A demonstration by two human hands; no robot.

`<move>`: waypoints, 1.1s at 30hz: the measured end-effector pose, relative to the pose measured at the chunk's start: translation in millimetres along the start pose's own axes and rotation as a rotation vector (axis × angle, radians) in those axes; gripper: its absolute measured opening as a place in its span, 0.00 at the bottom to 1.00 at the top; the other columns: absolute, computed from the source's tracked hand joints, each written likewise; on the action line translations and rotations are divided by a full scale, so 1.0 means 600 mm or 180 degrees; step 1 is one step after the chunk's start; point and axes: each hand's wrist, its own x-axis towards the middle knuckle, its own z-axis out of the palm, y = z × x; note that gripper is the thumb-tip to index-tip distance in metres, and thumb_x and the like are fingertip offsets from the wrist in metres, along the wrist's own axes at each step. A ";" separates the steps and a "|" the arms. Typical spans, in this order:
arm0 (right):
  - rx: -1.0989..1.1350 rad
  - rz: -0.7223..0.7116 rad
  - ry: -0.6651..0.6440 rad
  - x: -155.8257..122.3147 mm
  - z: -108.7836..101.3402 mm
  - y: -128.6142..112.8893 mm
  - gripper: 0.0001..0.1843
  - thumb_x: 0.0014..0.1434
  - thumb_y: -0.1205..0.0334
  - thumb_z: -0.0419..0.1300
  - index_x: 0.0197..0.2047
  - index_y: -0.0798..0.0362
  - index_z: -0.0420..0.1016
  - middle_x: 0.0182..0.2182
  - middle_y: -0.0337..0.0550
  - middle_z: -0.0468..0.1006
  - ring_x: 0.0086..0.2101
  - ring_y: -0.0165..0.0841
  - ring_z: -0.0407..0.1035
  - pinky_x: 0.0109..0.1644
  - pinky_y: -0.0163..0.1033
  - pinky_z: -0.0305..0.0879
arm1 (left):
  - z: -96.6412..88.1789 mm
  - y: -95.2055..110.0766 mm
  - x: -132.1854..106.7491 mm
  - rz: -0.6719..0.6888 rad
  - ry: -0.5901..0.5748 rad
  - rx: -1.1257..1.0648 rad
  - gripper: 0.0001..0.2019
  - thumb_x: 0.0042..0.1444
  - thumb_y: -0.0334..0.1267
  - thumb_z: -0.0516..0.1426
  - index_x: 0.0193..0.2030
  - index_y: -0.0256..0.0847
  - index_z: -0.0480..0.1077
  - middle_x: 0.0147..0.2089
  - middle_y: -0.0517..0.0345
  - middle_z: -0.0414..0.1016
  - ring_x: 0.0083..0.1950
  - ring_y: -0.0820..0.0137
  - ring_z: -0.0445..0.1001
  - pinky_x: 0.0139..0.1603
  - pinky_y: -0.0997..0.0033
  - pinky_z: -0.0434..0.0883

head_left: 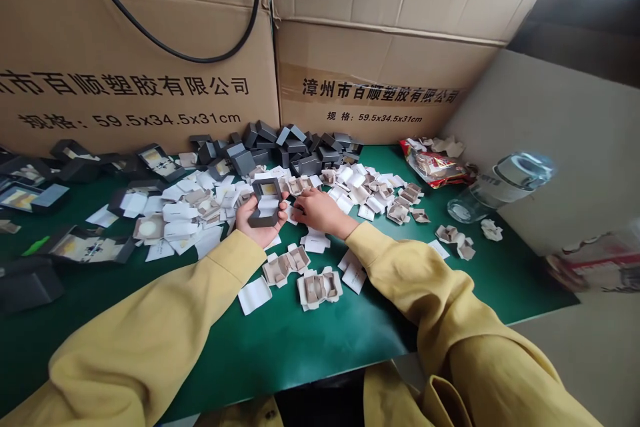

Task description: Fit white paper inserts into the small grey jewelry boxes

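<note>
Dark-grey open box [265, 203], pale lining

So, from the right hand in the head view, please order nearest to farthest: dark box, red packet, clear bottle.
1. dark box, just left of the right hand, in the left hand.
2. red packet, to the right.
3. clear bottle, far right, lying down.

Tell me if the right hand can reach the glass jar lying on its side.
Probably yes: between the right hand and the glass jar only low card inserts lie on the table.
</note>
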 end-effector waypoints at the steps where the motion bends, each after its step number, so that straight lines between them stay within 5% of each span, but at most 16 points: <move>1: 0.0055 0.0078 -0.0095 0.003 -0.001 0.002 0.10 0.51 0.56 0.61 0.32 0.55 0.73 0.34 0.48 0.74 0.38 0.37 0.65 0.35 0.37 0.57 | 0.001 0.000 0.000 -0.0001 0.0014 0.0032 0.18 0.60 0.40 0.42 0.41 0.33 0.69 0.36 0.47 0.72 0.29 0.71 0.69 0.24 0.74 0.68; 7: 0.1202 0.0374 -0.0291 0.001 -0.007 0.027 0.08 0.48 0.59 0.62 0.29 0.55 0.70 0.25 0.38 0.72 0.25 0.26 0.62 0.28 0.31 0.54 | 0.003 -0.005 0.004 0.0068 0.0166 0.0199 0.19 0.61 0.40 0.41 0.44 0.34 0.69 0.37 0.47 0.74 0.32 0.67 0.73 0.27 0.69 0.71; 13: 0.1909 0.0040 0.0923 -0.034 0.012 0.039 0.06 0.55 0.60 0.56 0.31 0.53 0.65 0.32 0.39 0.74 0.29 0.27 0.63 0.33 0.32 0.60 | -0.003 -0.007 0.004 0.0027 0.0209 0.0140 0.19 0.61 0.41 0.43 0.45 0.32 0.69 0.36 0.45 0.75 0.36 0.64 0.75 0.31 0.65 0.73; 16: 0.2012 0.0020 0.1234 -0.047 0.018 0.042 0.04 0.58 0.61 0.53 0.33 0.52 0.65 0.37 0.43 0.75 0.27 0.27 0.64 0.32 0.34 0.63 | 0.000 -0.006 0.002 0.0080 0.0329 0.0109 0.18 0.60 0.40 0.43 0.43 0.32 0.69 0.37 0.45 0.75 0.35 0.64 0.75 0.33 0.63 0.73; 20: 0.1896 -0.0413 0.1615 -0.051 0.018 0.045 0.04 0.59 0.64 0.51 0.34 0.50 0.65 0.39 0.45 0.75 0.40 0.32 0.69 0.41 0.38 0.67 | 0.008 -0.009 0.000 0.0110 0.0585 0.0195 0.18 0.60 0.40 0.42 0.40 0.32 0.70 0.35 0.44 0.75 0.38 0.60 0.75 0.41 0.53 0.72; 27: 0.2247 -0.0354 0.1457 -0.050 0.011 0.033 0.05 0.60 0.63 0.50 0.37 0.51 0.66 0.40 0.45 0.74 0.43 0.32 0.69 0.48 0.41 0.66 | 0.009 -0.014 0.003 0.0044 0.0697 0.0272 0.18 0.59 0.39 0.44 0.37 0.31 0.71 0.35 0.42 0.76 0.40 0.58 0.75 0.46 0.47 0.69; 33: 0.2823 0.0336 0.1463 -0.043 0.027 0.037 0.05 0.56 0.59 0.55 0.34 0.52 0.65 0.37 0.43 0.72 0.35 0.30 0.68 0.36 0.36 0.69 | 0.004 -0.016 0.006 -0.0068 0.0587 0.0257 0.18 0.60 0.39 0.43 0.42 0.32 0.71 0.39 0.43 0.76 0.45 0.58 0.74 0.48 0.49 0.69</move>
